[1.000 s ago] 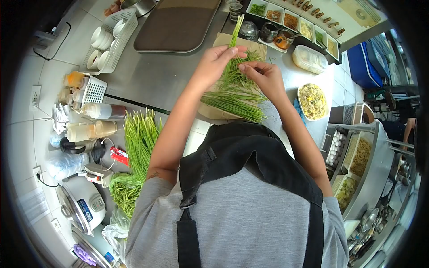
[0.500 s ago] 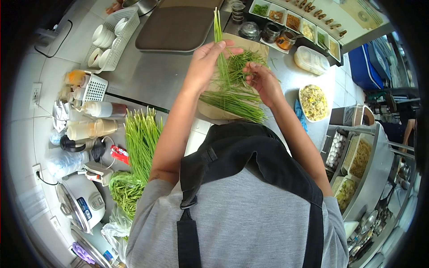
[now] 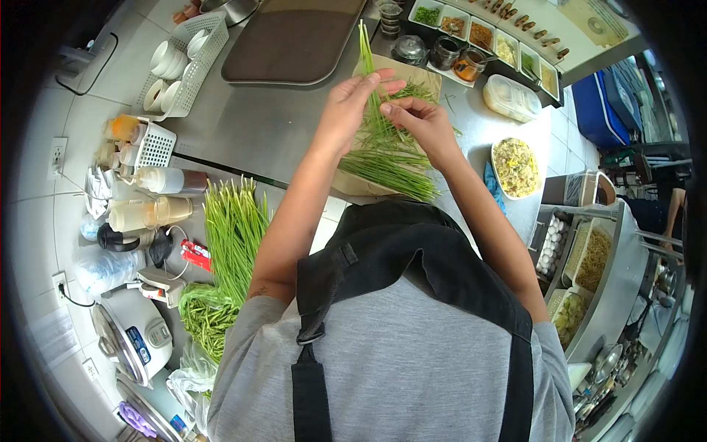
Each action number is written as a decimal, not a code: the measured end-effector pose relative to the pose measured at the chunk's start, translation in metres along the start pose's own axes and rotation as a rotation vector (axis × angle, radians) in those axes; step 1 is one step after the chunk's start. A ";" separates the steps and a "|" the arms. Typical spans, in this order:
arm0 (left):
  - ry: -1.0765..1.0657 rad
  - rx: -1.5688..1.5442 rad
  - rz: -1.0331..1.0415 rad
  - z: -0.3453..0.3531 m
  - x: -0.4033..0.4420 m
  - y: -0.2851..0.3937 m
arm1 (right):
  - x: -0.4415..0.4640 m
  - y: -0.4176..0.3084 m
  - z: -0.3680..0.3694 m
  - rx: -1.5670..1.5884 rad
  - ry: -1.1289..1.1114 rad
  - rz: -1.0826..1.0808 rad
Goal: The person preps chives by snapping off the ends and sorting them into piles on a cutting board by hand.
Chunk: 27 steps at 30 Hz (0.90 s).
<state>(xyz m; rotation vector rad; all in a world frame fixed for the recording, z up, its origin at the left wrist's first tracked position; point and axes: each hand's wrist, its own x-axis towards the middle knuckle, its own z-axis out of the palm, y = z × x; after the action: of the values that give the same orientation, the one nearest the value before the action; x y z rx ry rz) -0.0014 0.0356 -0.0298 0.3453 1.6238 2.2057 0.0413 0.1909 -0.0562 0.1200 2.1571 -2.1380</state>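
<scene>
My left hand point(image 3: 349, 110) is closed round a small bunch of green chives point(image 3: 366, 48), whose pale ends point up and away from me. My right hand point(image 3: 428, 129) is close beside it, thumb and forefinger pinching at the leaves of the same bunch. Beneath both hands, a brown board or sheet point(image 3: 395, 68) carries a loose tangle of thin green leaves point(image 3: 421, 91). Nearer my apron lies a neater bundle of chives point(image 3: 390, 173). The leaf tips below my hands blend into the pile.
To the left lie a large heap of chives point(image 3: 234, 236) and a bag of cut greens point(image 3: 210, 320). A brown tray point(image 3: 291, 40) rests at the back. On the right are a bowl of fried rice point(image 3: 515, 168), a lidded container point(image 3: 512, 99) and jars point(image 3: 445, 53).
My right hand has moved left and up to the bunch in my left hand, its fingers now pinching the leaves. The left hand and bunch have shifted slightly right.
</scene>
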 end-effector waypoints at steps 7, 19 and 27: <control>-0.003 0.031 0.003 -0.004 -0.003 -0.003 | 0.002 0.004 0.000 0.326 -0.072 0.132; 0.119 -0.163 0.043 -0.015 0.006 -0.004 | 0.030 0.051 -0.042 -0.682 0.160 -0.198; 0.146 -0.159 0.044 -0.020 0.007 -0.004 | -0.012 0.031 -0.026 -0.155 -0.069 0.050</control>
<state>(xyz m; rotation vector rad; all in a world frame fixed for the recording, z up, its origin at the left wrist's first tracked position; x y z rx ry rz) -0.0151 0.0222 -0.0396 0.1806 1.5123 2.4249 0.0569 0.2169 -0.0857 0.0858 2.2453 -1.9111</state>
